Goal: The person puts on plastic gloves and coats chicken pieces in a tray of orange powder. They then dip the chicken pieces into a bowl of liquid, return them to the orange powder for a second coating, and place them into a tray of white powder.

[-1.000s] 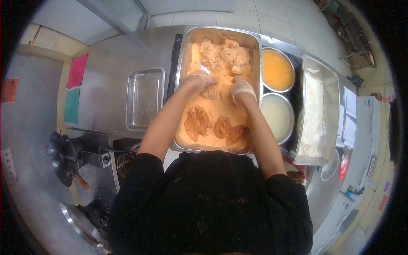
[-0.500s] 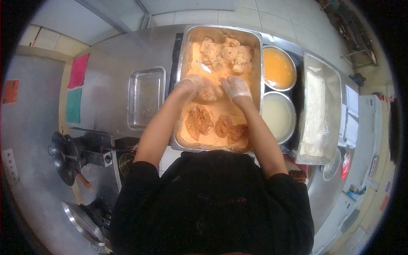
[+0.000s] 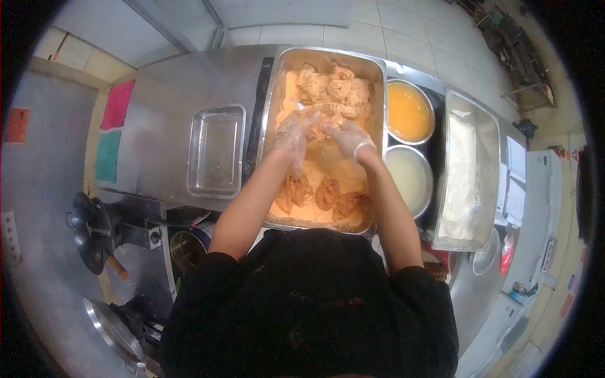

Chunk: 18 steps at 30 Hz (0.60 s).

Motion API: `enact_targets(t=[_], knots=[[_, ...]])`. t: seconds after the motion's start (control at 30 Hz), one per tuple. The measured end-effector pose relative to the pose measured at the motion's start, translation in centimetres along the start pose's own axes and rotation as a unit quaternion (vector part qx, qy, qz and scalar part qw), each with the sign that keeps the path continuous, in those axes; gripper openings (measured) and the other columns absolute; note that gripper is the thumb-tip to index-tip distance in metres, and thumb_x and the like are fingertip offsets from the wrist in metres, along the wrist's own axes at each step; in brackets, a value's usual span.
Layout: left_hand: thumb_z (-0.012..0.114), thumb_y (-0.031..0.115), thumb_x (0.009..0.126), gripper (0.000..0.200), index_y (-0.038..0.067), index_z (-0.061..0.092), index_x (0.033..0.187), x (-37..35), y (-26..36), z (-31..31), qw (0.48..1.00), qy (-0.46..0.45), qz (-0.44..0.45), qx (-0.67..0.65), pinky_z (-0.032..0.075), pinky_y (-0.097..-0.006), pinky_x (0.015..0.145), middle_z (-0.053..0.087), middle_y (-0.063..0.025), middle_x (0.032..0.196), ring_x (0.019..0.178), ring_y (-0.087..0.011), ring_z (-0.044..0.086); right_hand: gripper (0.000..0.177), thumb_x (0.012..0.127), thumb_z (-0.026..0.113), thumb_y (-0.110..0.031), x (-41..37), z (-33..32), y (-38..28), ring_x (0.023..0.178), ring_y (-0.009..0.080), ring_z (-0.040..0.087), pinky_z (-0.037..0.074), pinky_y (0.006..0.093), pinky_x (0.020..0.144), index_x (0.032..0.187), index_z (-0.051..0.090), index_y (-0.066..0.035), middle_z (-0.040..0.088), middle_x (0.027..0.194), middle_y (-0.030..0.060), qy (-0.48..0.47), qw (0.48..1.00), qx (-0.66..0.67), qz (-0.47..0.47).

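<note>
My left hand and my right hand, both in clear plastic gloves, hold a piece of chicken between them over a deep metal tray. Orange-tinted flour covers the tray's bottom. At the far end lie several flour-coated chicken pieces, pale and lumpy. Darker, reddish chicken pieces rest on the flour at the near end. My fingers are closed on the held piece and partly hide it.
Right of the tray stand a bowl of orange liquid and a bowl of pale liquid. Beyond them is a long metal bin of white flour. A shallow metal pan sits on the left, with a wok nearer me.
Both hands have risen from the flour with the chicken piece and moved slightly toward the far end. The view has shifted a little.
</note>
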<state>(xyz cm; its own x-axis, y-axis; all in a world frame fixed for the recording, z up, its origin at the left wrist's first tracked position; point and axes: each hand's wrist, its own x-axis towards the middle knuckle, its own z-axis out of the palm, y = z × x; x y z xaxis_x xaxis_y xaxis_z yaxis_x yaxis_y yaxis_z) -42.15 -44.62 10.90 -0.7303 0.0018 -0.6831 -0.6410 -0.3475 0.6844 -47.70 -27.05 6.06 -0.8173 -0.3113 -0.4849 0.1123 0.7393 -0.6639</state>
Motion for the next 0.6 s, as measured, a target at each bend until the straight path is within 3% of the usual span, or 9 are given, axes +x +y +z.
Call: enact_targets(t=[0.07,0.13,0.2,0.27,0.3,0.37,0.43,0.5,0.6], knots=[[0.078,0.054,0.091,0.092,0.017,0.033,0.163,1.5,-1.3,-1.0,1.000,0.015,0.019,0.003,0.018,-0.0699,0.121,0.042,-0.0099,0.164,0.152,-0.0315,0.038,0.063,0.100,0.060,-0.056,1.4,0.7,1.7,0.121,0.0431,0.065,0.051,0.0457,0.101,0.142,0.064,-0.009,0.070,0.128,0.0260,0.044,0.995,-0.056,-0.076],[0.073,0.047,0.097,0.078,0.013,0.040,0.160,2.6,-1.9,-2.3,0.993,-0.064,0.093,0.026,0.040,-0.0580,0.115,0.053,-0.0124,0.153,0.139,-0.0298,0.052,0.058,0.100,0.061,-0.053,-0.9,0.0,0.2,0.113,0.0436,0.067,0.053,0.0470,0.095,0.141,0.064,-0.011,0.071,0.122,0.0268,0.088,0.991,-0.037,-0.095],[0.069,0.047,0.100,0.076,0.010,0.040,0.160,1.6,-1.7,-2.4,0.996,-0.073,0.049,-0.030,0.041,-0.0540,0.116,0.048,-0.0128,0.159,0.140,-0.0304,0.051,0.053,0.101,0.061,-0.049,-2.8,-0.1,-0.7,0.106,0.0441,0.069,0.055,0.0482,0.090,0.140,0.065,-0.014,0.072,0.117,0.0276,0.130,0.985,-0.019,-0.114],[0.065,0.046,0.103,0.073,0.007,0.039,0.160,1.0,-1.9,-2.4,0.993,-0.081,0.005,-0.088,0.043,-0.0501,0.117,0.043,-0.0132,0.164,0.141,-0.0311,0.050,0.049,0.096,0.070,-0.026,-3.5,0.2,-0.8,0.093,0.0409,0.072,0.056,0.0496,0.082,0.144,0.062,-0.017,0.075,0.102,0.0210,0.212,0.956,-0.093,-0.179],[0.062,0.043,0.105,0.070,0.004,0.040,0.159,1.2,-2.5,-2.7,0.968,-0.153,-0.009,-0.200,0.046,-0.0451,0.114,0.045,-0.0139,0.162,0.138,-0.0291,0.053,0.049,0.096,0.070,-0.026,-3.1,0.6,0.4,0.093,0.0409,0.072,0.056,0.0496,0.082,0.144,0.062,-0.017,0.075,0.102,0.0210,0.209,0.956,-0.095,-0.181],[0.060,0.040,0.107,0.067,0.001,0.041,0.158,0.2,-2.6,-2.5,0.924,-0.222,-0.018,-0.309,0.050,-0.0401,0.111,0.047,-0.0145,0.160,0.135,-0.0271,0.056,0.054,0.093,0.071,-0.018,-1.7,1.6,3.3,0.077,0.0364,0.071,0.057,0.0449,0.074,0.146,0.061,-0.021,0.073,0.088,0.0181,0.278,0.859,-0.191,-0.384],[0.060,0.030,0.108,0.063,0.002,0.038,0.160,-2.7,-1.7,-1.1,0.983,-0.143,0.081,-0.079,0.050,-0.0386,0.112,0.050,-0.0140,0.156,0.135,-0.0254,0.056,0.054,0.093,0.070,-0.017,-3.8,1.1,2.1,0.075,0.0343,0.069,0.057,0.0439,0.073,0.146,0.060,-0.023,0.073,0.088,0.0169,0.232,0.917,-0.142,-0.292],[0.064,0.025,0.105,0.058,0.006,0.044,0.157,-2.0,-2.1,-1.6,0.985,-0.137,0.071,-0.077,0.052,-0.0366,0.107,0.058,-0.0096,0.146,0.126,-0.0211,0.060,0.054,0.093,0.068,-0.016,-4.6,0.4,1.2,0.073,0.0323,0.068,0.057,0.0428,0.072,0.147,0.060,-0.025,0.072,0.088,0.0156,0.182,0.960,-0.091,-0.192],[0.069,0.017,0.102,0.055,0.009,0.050,0.153,-0.5,-3.0,-2.7,0.984,-0.152,0.076,-0.055,0.053,-0.0343,0.104,0.065,-0.0045,0.137,0.120,-0.0165,0.063,0.053,0.096,0.069,-0.030,-4.1,0.0,2.6,0.096,0.0379,0.071,0.056,0.0474,0.085,0.147,0.058,-0.017,0.073,0.102,0.0198,0.063,0.994,-0.048,-0.080]])
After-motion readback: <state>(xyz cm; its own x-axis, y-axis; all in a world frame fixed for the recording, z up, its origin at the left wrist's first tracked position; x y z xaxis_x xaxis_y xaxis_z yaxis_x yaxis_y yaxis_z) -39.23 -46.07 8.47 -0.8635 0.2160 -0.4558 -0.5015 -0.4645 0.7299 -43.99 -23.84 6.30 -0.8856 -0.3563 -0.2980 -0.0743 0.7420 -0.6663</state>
